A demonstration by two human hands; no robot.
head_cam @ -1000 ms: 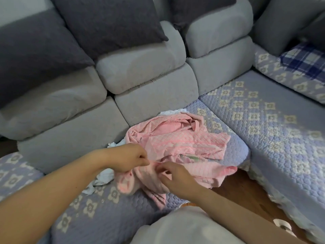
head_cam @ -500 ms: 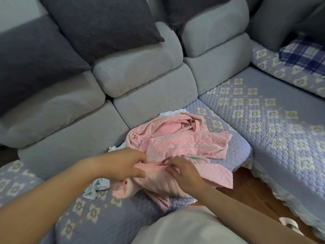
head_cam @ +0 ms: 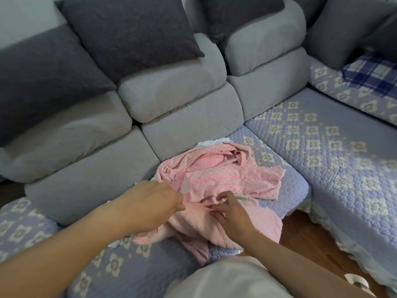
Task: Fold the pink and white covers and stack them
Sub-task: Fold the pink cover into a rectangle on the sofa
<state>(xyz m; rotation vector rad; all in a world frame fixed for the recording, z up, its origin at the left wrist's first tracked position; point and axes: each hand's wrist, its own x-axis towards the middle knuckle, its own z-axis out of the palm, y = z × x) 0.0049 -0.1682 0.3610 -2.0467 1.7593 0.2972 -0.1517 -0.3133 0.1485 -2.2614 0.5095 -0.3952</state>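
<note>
The pink cover lay crumpled in a heap on the front corner of the lilac quilted seat pad of the grey sofa, bunched so that no clear long axis could be read; its broadest flat panel stretched roughly left to right, ending in an edge toward the right, while a lower flap hung over the seat's front edge toward the wooden floor. The white cover showed only as a small strip peeking out behind the pink heap, against the sofa's back cushion, so its lie could not be told. The left hand was curled, thumb and fingers pinching a fold of the pink cover at the heap's near left side. The right hand lay just beside it, its fingers bent and gripping the same pink fabric, the index finger raised a little above the cloth. The two hands were near each other, almost touching, with the pinched fold running between them. A blue plaid cloth lay well apart on the far right seat.
</note>
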